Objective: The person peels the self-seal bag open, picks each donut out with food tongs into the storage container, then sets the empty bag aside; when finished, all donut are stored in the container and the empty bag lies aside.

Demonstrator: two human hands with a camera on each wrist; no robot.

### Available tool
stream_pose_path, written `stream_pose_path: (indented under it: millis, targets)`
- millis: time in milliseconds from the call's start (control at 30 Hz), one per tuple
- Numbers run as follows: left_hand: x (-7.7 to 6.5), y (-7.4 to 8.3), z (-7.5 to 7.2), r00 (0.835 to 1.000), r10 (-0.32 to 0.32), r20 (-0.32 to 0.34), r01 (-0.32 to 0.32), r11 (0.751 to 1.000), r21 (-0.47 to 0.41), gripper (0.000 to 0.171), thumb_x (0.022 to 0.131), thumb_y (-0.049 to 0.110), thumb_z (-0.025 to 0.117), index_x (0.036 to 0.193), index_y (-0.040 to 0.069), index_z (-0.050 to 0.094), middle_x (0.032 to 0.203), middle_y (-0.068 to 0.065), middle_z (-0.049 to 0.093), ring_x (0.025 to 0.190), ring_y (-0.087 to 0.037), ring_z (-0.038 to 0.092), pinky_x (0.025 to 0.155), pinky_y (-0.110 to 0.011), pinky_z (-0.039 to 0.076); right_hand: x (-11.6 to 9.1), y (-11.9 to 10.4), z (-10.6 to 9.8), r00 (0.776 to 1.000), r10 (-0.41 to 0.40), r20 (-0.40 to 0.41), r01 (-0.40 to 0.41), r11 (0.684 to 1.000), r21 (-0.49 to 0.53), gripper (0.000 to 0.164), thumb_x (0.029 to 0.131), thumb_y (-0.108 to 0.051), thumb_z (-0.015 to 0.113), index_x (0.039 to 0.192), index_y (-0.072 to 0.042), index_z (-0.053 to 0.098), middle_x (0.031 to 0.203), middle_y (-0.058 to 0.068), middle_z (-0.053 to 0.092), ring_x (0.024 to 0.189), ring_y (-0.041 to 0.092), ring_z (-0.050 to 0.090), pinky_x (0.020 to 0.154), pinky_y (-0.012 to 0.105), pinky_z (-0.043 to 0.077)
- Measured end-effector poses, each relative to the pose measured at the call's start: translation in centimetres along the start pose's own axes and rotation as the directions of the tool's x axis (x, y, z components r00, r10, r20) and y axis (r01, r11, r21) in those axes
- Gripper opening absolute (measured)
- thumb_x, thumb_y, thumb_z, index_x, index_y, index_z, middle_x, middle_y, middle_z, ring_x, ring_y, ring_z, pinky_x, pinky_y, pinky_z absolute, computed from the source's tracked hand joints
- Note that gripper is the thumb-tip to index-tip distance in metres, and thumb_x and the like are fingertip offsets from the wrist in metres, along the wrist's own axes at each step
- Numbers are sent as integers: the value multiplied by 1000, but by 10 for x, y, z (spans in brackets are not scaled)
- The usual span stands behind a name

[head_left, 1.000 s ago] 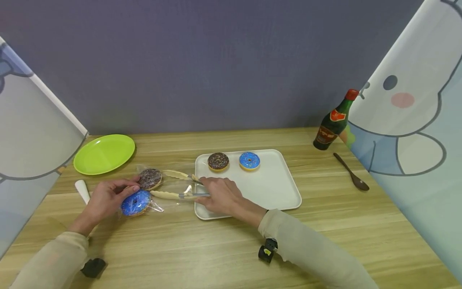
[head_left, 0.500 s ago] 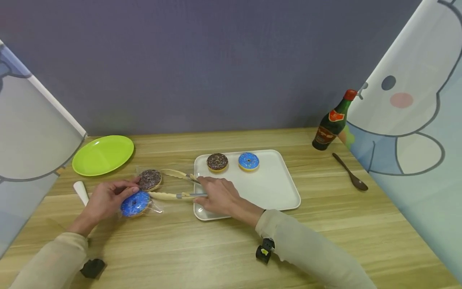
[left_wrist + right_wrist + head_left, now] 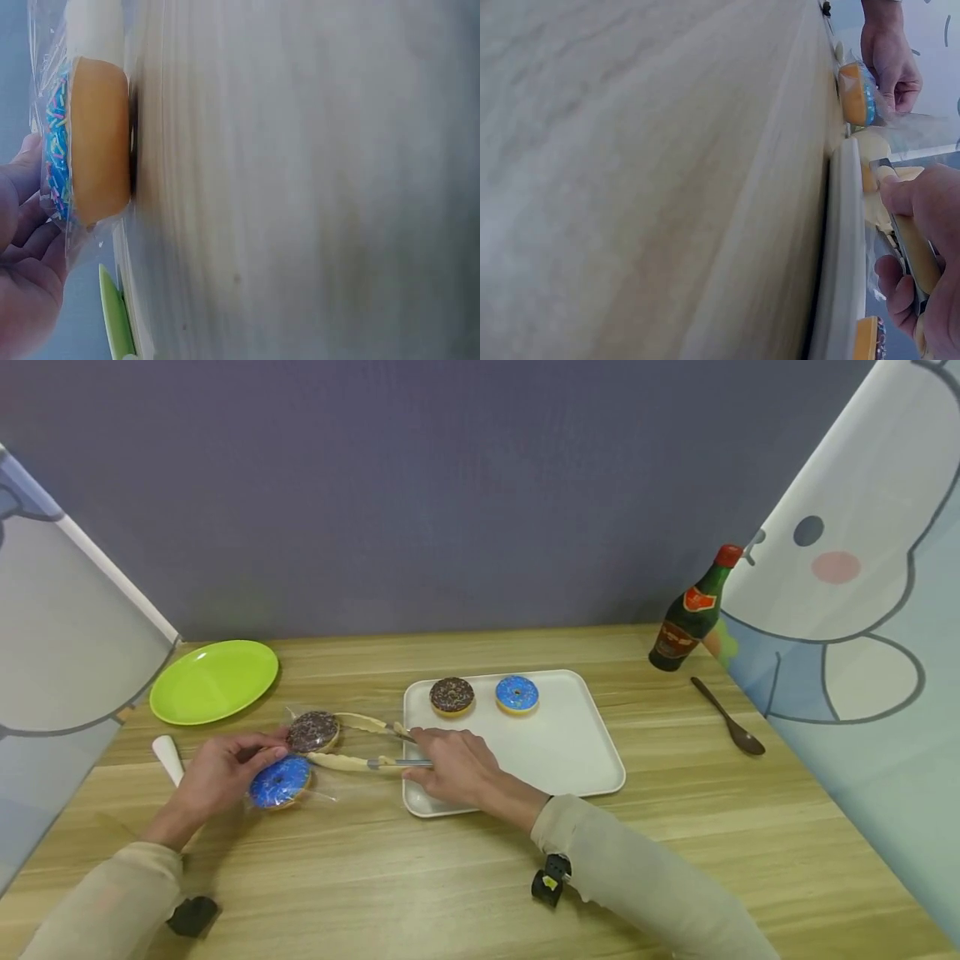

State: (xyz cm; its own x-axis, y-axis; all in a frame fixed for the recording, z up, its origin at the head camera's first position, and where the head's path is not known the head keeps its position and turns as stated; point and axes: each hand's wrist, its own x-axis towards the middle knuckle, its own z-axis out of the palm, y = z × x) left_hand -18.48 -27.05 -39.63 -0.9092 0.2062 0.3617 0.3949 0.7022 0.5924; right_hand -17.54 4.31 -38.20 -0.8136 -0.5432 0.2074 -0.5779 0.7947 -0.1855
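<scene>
My left hand (image 3: 225, 772) pinches a clear plastic bag (image 3: 324, 795) between thumb and fingers. In the bag lie a chocolate donut (image 3: 312, 731) with sprinkles and a blue donut (image 3: 280, 781). My right hand (image 3: 453, 764) grips a pair of tongs (image 3: 345, 763) with cream tips and metal arms. The tips reach into the bag, one on each side of the chocolate donut. In the left wrist view, the wrapped blue donut (image 3: 99, 142) sits beside my left fingers (image 3: 26, 169). The right wrist view shows my right thumb and fingers curled round the tongs (image 3: 915, 251).
A white tray (image 3: 570, 747) bears another chocolate donut (image 3: 452, 696) and another blue donut (image 3: 517, 694). At the back left lies a green plate (image 3: 213, 682), with a white handle (image 3: 168, 758) nearer me. A bottle (image 3: 686, 622) and a brown spoon (image 3: 731, 722) are at the right.
The tongs' tips have drawn slightly closer together at the sides of the wrapped chocolate donut. Both hands stay nearly in place.
</scene>
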Motion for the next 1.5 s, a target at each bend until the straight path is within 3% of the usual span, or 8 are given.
stream_pose_path:
  millis: [467,833,1167,1300,1500]
  targets:
    - [-1,-1,-5,1000,-4,-30,6,999,48,7,74,18,64,77,12,68,94,-7,62,79,14,46,61,-2,36,-21,10,-23,999,-13,-32,14,1000,27,52,75,-50,54,115,-17,50,100,-6,58,73,10,54,51,29,43]
    - [-4,-1,-9,999,-17,-33,18,999,36,9,74,18,64,79,11,68,92,-8,62,79,13,47,62,-3,36,-60,25,-33,996,-42,-75,47,997,68,54,76,-48,53,118,-13,49,111,-2,54,92,11,53,64,31,46]
    - [-4,-2,-9,999,1,-47,1,1000,25,8,73,15,65,79,10,68,91,-8,62,79,14,47,63,-2,36,-99,44,-41,990,-1,-141,5,1000,29,54,73,-49,57,115,-16,52,108,-4,55,87,10,55,63,28,46]
    - [-5,-1,-9,999,-2,-35,3,999,35,10,74,17,65,79,9,68,91,-8,62,78,14,47,61,-3,36,-112,53,-44,981,-26,-193,31,999,25,54,71,-45,62,113,-13,53,105,-1,57,85,12,56,61,29,47]
    - [-6,-2,-10,1000,-11,-21,12,999,50,12,75,19,64,80,9,67,92,-8,62,78,15,47,61,-3,36,-132,69,-49,966,-33,-256,46,998,44,55,69,-40,65,113,-9,53,105,2,57,91,15,54,70,31,45]
